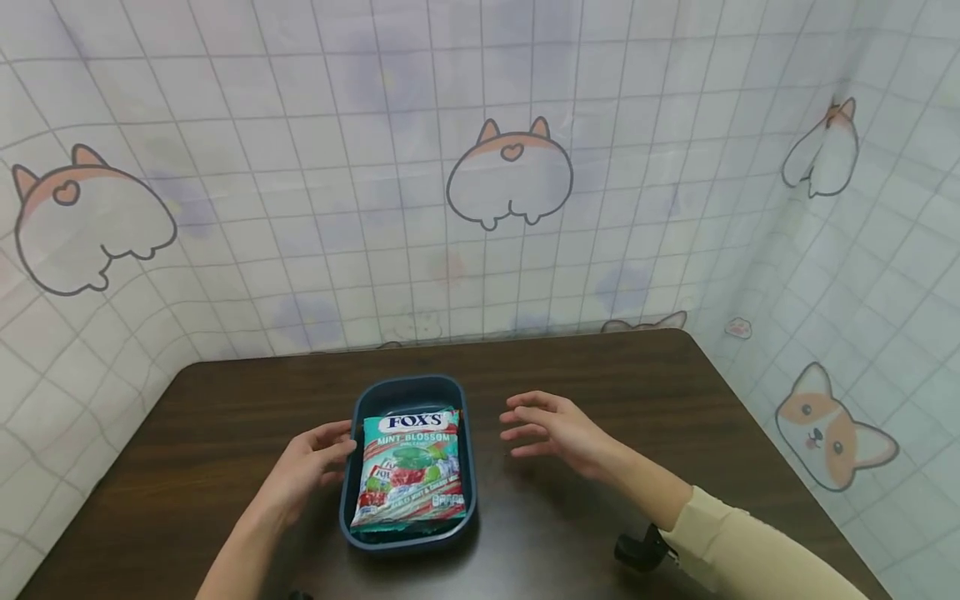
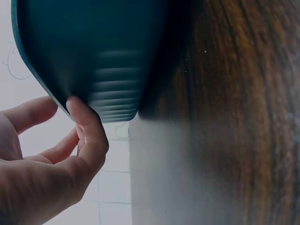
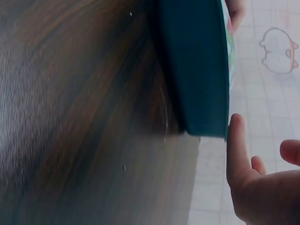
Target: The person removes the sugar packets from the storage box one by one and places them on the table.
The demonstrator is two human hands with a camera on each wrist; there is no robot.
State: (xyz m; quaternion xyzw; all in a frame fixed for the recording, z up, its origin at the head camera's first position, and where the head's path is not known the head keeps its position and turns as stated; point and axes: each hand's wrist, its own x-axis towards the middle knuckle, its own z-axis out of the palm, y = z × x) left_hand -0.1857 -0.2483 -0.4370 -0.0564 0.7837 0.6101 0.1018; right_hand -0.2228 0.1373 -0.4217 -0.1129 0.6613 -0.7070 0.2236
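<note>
A dark blue plastic box [image 1: 408,385] without a lid stands on the table, longer from front to back than across. In it lies a green and red bag of FOX'S candy [image 1: 411,475], label up, with more green packaging showing under its edge. At the box's left side my left hand [image 1: 303,467] pinches the rim, the thumb at the edge and a finger [image 2: 84,124] against the ribbed outer wall. My right hand [image 1: 558,433] hovers right of the box with fingers spread, apart from it in the head view and holding nothing.
The dark wooden table [image 1: 600,358] runs back to a fabric wall [image 1: 390,208] with grid lines and cartoon dogs. Another such sheet hangs on the right. A black strap-like device [image 1: 641,550] sits under the right sleeve [image 1: 742,542].
</note>
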